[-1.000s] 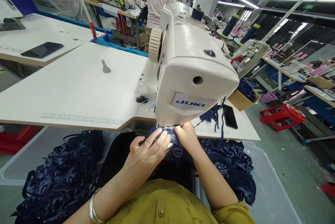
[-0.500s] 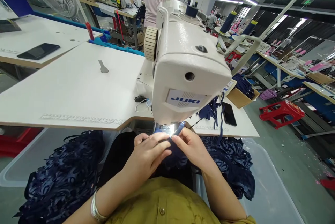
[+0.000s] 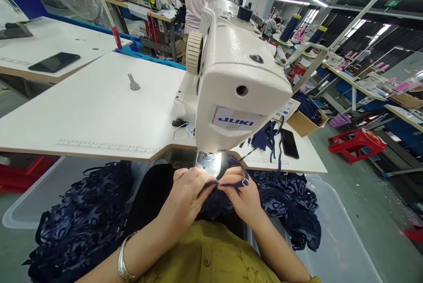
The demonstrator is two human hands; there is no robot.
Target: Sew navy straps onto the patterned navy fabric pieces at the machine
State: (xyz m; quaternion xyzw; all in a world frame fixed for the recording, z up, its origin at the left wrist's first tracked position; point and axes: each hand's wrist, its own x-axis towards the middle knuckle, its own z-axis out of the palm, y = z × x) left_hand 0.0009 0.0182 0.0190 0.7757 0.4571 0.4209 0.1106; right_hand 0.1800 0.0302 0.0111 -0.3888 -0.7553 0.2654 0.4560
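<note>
A narrow navy strap (image 3: pixel 235 184) is stretched between my two hands, just in front of the sewing machine (image 3: pixel 244 82). My left hand (image 3: pixel 188 192) pinches one end between thumb and fingers. With thumb and forefinger, my right hand (image 3: pixel 243 197) grips the strap a little further right, and a loop rises over its knuckles. A small metal slider (image 3: pixel 245 181) shows on the strap by the right fingers. Behind the hands, the lamp lights the metal plate (image 3: pixel 209 163) under the machine head. Dark navy cloth below the hands is partly hidden.
Piles of navy patterned garments (image 3: pixel 82 219) lie in a plastic bin at left and in another bin (image 3: pixel 346 239) at right. On the tabletop (image 3: pixel 99 106) are a grey metal piece (image 3: pixel 133 83), navy straps (image 3: pixel 264 136) and a phone (image 3: pixel 290 144). A co-worker (image 3: pixel 195 1) stands behind.
Both hands have drawn slightly back and down from the lit needle area. The strap with its slider now shows between them, and more of the metal plate is uncovered.
</note>
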